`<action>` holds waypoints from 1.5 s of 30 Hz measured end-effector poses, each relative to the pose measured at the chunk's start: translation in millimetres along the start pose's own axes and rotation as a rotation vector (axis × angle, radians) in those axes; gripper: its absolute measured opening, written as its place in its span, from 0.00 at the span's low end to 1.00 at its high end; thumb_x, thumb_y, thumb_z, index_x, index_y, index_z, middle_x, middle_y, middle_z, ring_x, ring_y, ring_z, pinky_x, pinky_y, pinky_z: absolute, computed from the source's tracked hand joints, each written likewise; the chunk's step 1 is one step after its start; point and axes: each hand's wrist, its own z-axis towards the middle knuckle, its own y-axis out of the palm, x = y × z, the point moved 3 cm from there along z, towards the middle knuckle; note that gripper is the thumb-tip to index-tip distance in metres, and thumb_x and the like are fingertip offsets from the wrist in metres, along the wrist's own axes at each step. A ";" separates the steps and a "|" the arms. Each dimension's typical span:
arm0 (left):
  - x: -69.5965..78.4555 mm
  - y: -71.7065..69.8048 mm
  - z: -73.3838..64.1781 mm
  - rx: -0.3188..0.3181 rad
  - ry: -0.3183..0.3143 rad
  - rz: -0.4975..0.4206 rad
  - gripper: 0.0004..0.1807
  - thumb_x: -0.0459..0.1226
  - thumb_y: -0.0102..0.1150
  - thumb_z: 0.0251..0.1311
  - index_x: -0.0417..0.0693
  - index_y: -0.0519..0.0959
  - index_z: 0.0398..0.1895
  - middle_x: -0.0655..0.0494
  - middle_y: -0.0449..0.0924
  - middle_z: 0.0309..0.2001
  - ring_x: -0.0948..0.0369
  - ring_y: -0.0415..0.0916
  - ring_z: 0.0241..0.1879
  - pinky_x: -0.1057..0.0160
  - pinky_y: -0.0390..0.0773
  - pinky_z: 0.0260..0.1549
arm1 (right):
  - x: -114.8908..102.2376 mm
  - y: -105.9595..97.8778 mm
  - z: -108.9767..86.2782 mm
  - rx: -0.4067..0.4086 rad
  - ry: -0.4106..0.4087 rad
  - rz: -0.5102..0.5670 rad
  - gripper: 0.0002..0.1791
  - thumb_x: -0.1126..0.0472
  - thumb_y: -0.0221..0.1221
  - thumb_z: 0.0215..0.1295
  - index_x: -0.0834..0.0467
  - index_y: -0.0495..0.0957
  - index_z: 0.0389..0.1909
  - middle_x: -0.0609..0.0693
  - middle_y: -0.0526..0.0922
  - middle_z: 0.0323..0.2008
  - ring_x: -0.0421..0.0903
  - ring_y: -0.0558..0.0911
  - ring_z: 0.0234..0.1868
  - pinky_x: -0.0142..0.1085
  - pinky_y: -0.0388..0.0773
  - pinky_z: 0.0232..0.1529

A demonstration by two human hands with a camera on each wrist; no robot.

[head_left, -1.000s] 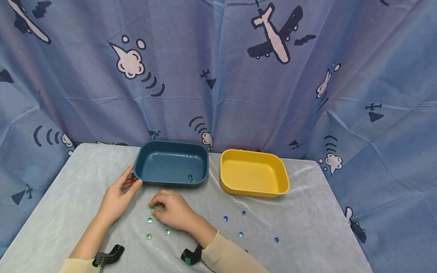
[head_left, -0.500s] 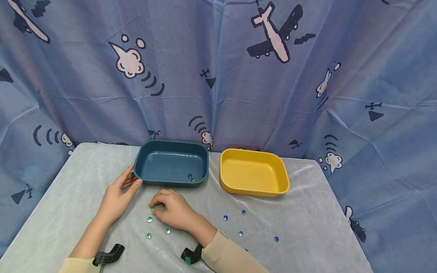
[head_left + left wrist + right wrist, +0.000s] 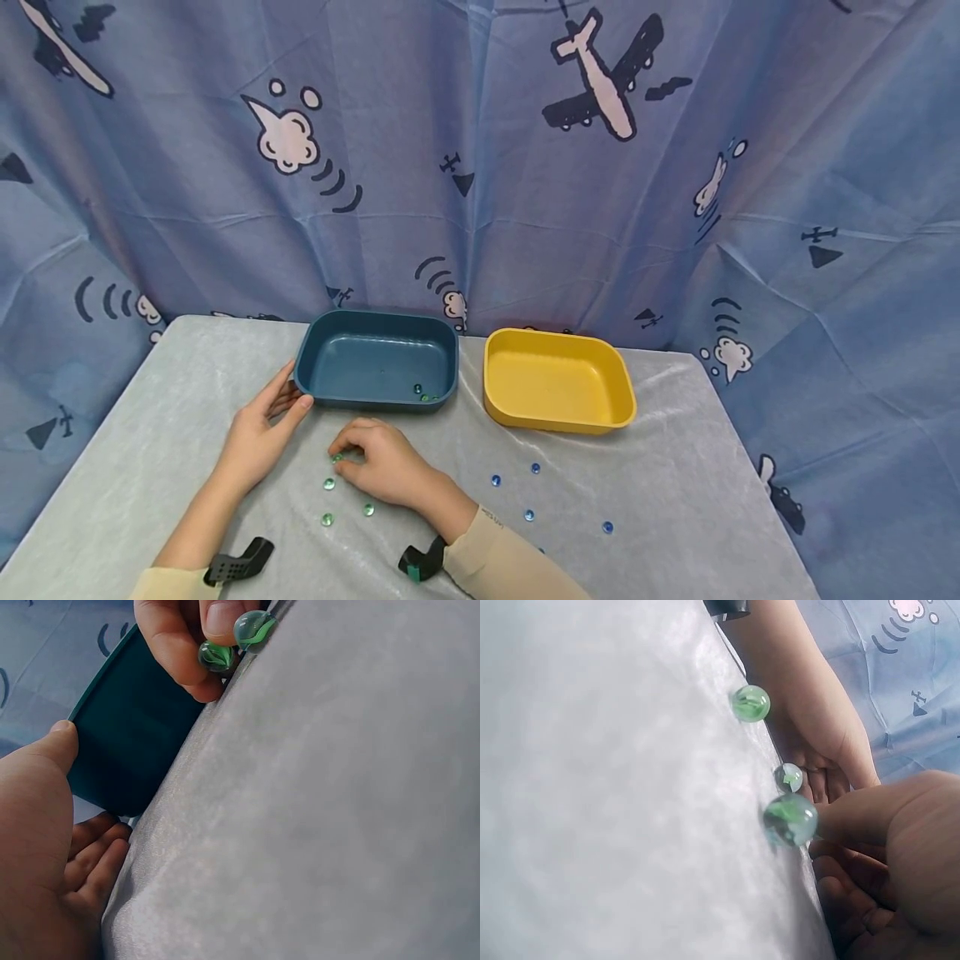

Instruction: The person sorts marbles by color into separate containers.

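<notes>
My left hand (image 3: 258, 433) rests at the near left corner of a dark teal bin (image 3: 375, 407), thumb at the front and straight fingers along the left side. A few green marbles lie inside the bin at its right. In front of it my right hand (image 3: 382, 462) pinches a green marble (image 3: 337, 457) between thumb and forefinger, low over the cloth. The left wrist view shows this marble (image 3: 216, 656) at the fingertips. Close by on the cloth are more green marbles: one (image 3: 329, 483) just nearer, one (image 3: 327, 519) below it, and one (image 3: 368, 509) below the right hand.
A yellow bin (image 3: 558, 423) stands right of the teal one. Several blue marbles (image 3: 529, 515) are scattered on the grey cloth (image 3: 675, 483) in front of it, one partly hidden by the right sleeve. A blue printed curtain (image 3: 480, 167) hangs behind the table.
</notes>
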 end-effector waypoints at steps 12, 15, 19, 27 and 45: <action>0.9 0.1 0.0 -0.004 -0.017 0.026 0.39 0.48 0.62 0.82 0.58 0.59 0.89 0.36 0.80 0.69 0.41 0.83 0.63 0.67 0.77 0.60 | -4.3 -6.9 -1.9 0.012 -0.007 0.051 0.08 0.61 0.71 0.74 0.53 0.90 0.51 0.39 0.87 0.47 0.29 0.81 0.46 0.20 0.76 0.50; 1.0 0.0 -0.8 -0.003 -0.013 0.022 0.40 0.47 0.63 0.82 0.58 0.58 0.89 0.36 0.80 0.68 0.41 0.83 0.63 0.81 0.69 0.55 | -7.2 -9.4 -2.6 0.020 -0.012 0.059 0.08 0.60 0.71 0.75 0.53 0.90 0.51 0.38 0.87 0.47 0.30 0.82 0.47 0.20 0.77 0.50; 1.9 0.1 -1.5 -0.003 -0.001 0.014 0.40 0.46 0.63 0.82 0.57 0.58 0.90 0.35 0.80 0.68 0.40 0.83 0.63 0.86 0.66 0.53 | -12.1 -12.9 -3.1 0.026 -0.024 0.079 0.08 0.60 0.71 0.75 0.54 0.90 0.51 0.38 0.86 0.47 0.31 0.83 0.46 0.21 0.78 0.49; 1.5 0.7 -3.0 0.005 0.006 0.010 0.39 0.45 0.63 0.82 0.58 0.59 0.89 0.34 0.81 0.67 0.40 0.83 0.62 0.84 0.69 0.53 | -23.6 -23.0 -3.3 0.048 -0.082 0.119 0.08 0.62 0.71 0.75 0.55 0.89 0.52 0.39 0.87 0.48 0.32 0.84 0.47 0.24 0.81 0.49; 2.4 1.5 -2.7 0.020 0.016 0.024 0.39 0.45 0.63 0.81 0.57 0.59 0.89 0.36 0.81 0.67 0.40 0.83 0.62 0.85 0.68 0.54 | -24.1 -70.1 -5.5 0.243 -0.099 0.164 0.08 0.64 0.70 0.75 0.55 0.89 0.51 0.44 0.88 0.47 0.31 0.83 0.46 0.32 0.86 0.50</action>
